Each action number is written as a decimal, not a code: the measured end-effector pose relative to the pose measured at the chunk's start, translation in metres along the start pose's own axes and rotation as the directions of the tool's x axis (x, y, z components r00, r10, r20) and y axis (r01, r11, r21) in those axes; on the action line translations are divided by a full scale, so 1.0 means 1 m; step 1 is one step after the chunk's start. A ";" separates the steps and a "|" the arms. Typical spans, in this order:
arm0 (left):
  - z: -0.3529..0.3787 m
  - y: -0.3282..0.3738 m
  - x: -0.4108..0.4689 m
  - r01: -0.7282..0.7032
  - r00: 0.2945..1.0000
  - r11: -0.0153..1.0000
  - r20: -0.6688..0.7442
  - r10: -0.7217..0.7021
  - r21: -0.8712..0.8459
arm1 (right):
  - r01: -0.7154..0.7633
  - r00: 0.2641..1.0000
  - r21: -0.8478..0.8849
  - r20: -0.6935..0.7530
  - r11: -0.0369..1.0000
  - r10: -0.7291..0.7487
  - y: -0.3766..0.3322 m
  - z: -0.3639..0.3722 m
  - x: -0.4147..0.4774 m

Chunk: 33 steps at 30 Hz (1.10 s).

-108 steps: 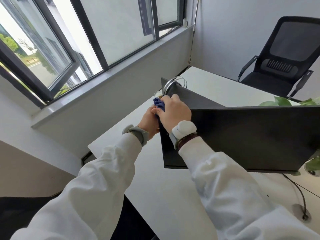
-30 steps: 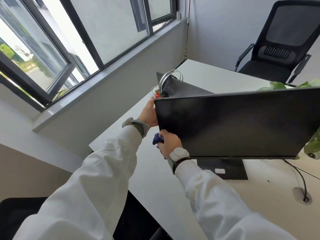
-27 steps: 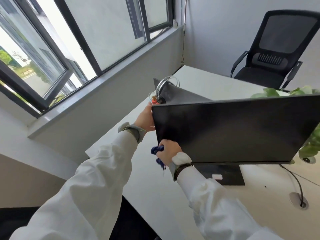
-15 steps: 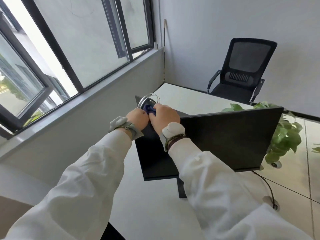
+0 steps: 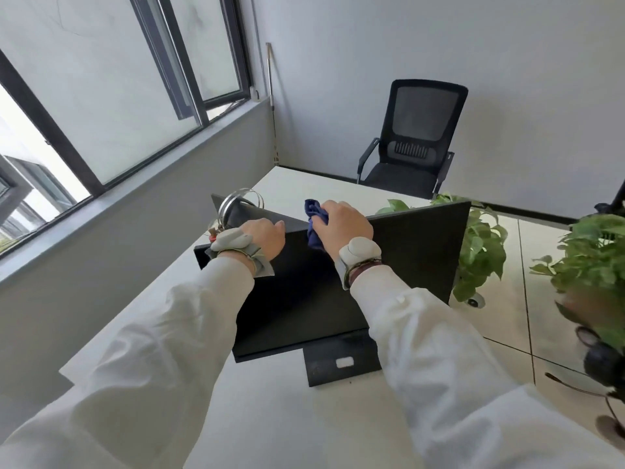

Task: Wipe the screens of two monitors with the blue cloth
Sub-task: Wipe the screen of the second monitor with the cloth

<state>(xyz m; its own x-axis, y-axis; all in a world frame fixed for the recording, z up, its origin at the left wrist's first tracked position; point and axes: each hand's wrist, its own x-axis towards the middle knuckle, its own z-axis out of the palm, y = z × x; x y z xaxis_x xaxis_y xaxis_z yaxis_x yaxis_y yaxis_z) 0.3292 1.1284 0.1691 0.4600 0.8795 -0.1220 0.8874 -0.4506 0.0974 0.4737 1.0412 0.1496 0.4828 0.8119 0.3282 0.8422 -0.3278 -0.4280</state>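
A black monitor [image 5: 416, 255] stands on the white desk [image 5: 277, 421], its dark screen facing me. My right hand [image 5: 345, 225] grips the bunched blue cloth [image 5: 316, 221] at the screen's top edge, near the middle. My left hand [image 5: 262, 236] holds the top left corner of the same monitor, fingers curled over its edge. Behind it a second black monitor [image 5: 236, 206] shows only as a thin dark panel, mostly hidden.
A metal ring object [image 5: 238, 201] sits behind the monitors. The monitor's square base [image 5: 341, 358] rests on the desk. Leafy plants [image 5: 483, 245] stand at the right, a black office chair [image 5: 412, 140] at the far wall, windows [image 5: 111, 96] along the left.
My right hand has slid the blue cloth rightward along the monitor's top edge, away from my left hand. The view has tilted up and back.
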 end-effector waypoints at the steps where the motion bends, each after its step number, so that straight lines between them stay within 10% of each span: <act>1: 0.000 0.009 -0.001 -0.019 1.000 1.000 -0.001 0.019 0.015 | -0.019 1.000 -0.010 -0.013 1.000 0.019 0.013 -0.006 0.001; 20: 0.006 0.130 0.014 -0.194 0.981 0.979 0.013 0.194 0.068 | -0.318 0.930 0.019 -0.190 0.948 0.316 0.211 -0.081 0.026; 29: 0.017 0.165 0.026 -0.274 0.962 0.961 0.021 0.273 0.031 | -0.460 0.683 0.395 -0.415 0.795 0.601 0.236 -0.096 -0.005; 33: 0.016 0.170 0.032 -0.229 0.973 0.973 0.034 0.228 0.034 | -0.121 0.891 0.474 -0.335 0.872 0.306 0.153 -0.043 -0.046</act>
<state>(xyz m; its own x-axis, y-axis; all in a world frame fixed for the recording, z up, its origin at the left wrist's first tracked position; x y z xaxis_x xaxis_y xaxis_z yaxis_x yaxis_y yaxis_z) 0.4957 1.0774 0.1658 0.6509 0.7479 -0.1303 0.7589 -0.6450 0.0891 0.5910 0.9327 0.1055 0.7683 0.4613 0.4439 0.5623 -0.1550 -0.8123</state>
